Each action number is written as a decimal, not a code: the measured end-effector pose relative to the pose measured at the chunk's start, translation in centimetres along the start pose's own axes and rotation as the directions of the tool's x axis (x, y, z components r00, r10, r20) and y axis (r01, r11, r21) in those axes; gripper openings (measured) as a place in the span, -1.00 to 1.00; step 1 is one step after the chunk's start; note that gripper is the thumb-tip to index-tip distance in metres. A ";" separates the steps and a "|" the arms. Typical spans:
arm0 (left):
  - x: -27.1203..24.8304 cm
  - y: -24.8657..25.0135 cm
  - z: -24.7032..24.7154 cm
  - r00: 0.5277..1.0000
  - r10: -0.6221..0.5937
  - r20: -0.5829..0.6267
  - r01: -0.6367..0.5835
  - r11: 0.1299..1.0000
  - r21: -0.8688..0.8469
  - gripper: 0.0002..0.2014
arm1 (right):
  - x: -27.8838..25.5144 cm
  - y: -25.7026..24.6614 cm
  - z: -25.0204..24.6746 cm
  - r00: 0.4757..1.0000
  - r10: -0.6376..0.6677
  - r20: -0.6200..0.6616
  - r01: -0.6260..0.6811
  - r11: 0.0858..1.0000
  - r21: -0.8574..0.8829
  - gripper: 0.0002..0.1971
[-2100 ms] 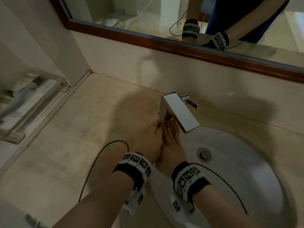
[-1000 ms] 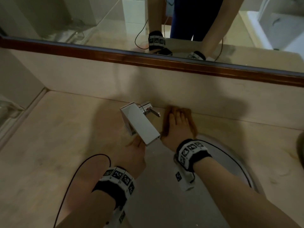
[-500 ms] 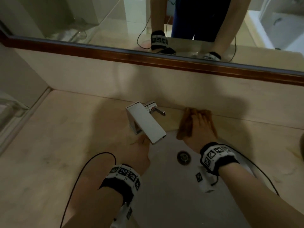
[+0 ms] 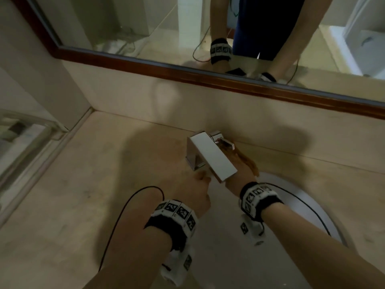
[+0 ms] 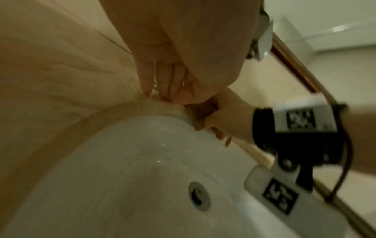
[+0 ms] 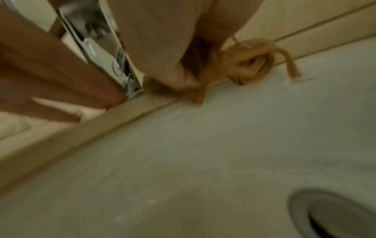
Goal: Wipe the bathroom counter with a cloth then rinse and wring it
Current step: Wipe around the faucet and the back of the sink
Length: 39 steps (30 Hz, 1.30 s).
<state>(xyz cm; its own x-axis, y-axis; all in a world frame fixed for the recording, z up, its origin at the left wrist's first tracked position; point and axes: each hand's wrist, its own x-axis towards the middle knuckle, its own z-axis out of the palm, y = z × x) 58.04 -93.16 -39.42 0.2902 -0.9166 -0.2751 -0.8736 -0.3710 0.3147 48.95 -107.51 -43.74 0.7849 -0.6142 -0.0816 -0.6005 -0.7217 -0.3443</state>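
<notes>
Beside the chrome faucet (image 4: 210, 156), on the strip of bench (image 4: 87, 174) behind the sink (image 5: 126, 169), lies the orange-brown cloth (image 4: 246, 161) — soft, limp, probably damp, so it should bunch and drag rather than slide, and is best taken by gathering a good handful. The right hand (image 4: 239, 174) presses it down, mostly hidden behind the spout; its fingers look folded into the fabric. The left hand (image 4: 193, 192) rests on the bench edge, fingers (image 5: 162, 83) together, nearly straight, tips on stone — holding nothing.
</notes>
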 end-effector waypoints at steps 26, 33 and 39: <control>3.9 -1.3 -1.9 0.836 -0.470 -0.282 0.224 0.762 -0.607 -0.67 | 4.1 -0.1 -6.8 0.951 0.223 0.214 -0.265 0.230 0.936 -0.73; 3.4 -1.5 -2.8 0.882 -0.407 -0.238 0.233 0.815 -0.530 -0.68 | 3.2 -3.6 -11.5 0.984 -0.179 -0.015 0.121 0.596 0.794 -0.72; 2.3 -1.4 -4.0 0.913 -0.332 -0.236 0.227 0.896 -0.382 -0.85 | 0.7 -4.7 -10.4 0.877 -0.470 0.101 0.413 0.845 0.340 -0.44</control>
<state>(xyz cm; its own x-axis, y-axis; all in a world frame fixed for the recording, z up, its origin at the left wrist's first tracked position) 61.46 -95.32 -36.90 0.6469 -0.7492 -0.1418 -0.5677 -0.5974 0.5665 50.77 -107.87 -32.40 0.9859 -0.1670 -0.0047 -0.1309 -0.7547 -0.6429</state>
